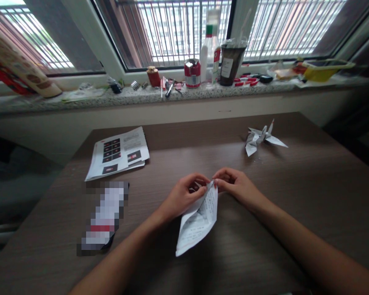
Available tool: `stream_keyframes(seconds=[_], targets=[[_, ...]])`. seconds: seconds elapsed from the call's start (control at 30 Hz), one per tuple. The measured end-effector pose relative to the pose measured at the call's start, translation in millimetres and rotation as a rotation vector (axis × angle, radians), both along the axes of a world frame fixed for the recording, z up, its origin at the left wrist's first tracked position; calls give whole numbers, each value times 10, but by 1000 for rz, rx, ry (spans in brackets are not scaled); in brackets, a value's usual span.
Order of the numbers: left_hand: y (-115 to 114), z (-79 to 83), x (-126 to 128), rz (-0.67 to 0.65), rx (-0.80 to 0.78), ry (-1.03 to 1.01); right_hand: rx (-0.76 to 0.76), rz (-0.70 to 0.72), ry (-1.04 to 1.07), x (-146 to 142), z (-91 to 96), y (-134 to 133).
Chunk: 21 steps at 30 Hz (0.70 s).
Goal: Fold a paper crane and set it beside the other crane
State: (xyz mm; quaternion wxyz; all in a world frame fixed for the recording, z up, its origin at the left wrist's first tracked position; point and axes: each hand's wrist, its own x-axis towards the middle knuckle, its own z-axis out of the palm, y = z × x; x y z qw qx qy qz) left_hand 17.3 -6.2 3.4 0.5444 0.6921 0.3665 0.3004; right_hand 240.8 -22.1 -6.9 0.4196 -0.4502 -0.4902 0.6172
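Observation:
A folded sheet of printed paper [199, 221] hangs between my hands above the middle of the table, its long point tilted down toward the lower left. My left hand [189, 192] pinches its upper left edge, thumb in front and fingers curled behind. At the top tip, my right hand [232, 181] grips the paper between thumb and forefinger. Both sets of fingertips nearly meet at that tip. Behind and to the right, a finished origami crane [261, 137] made of printed paper rests on the table.
On the brown table [178, 143] lie a stack of printed sheets [126, 143] at the back left and a blurred-out phone-shaped object [104, 217] nearer me. The stone windowsill [126, 96] holds a red can [192, 73], a dark drink cup [231, 63], a bottle [207, 57] and a yellow container [318, 73].

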Motion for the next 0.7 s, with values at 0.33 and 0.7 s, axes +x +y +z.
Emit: stream_keyframes(seconds=[0.33,0.7], targets=[[-32,-65,14,-26,-36,-76,-12,0,12,-8,-6,-17],[-62,-66,34,-12,5,-29,1,-10,-76,11,-54,-15]])
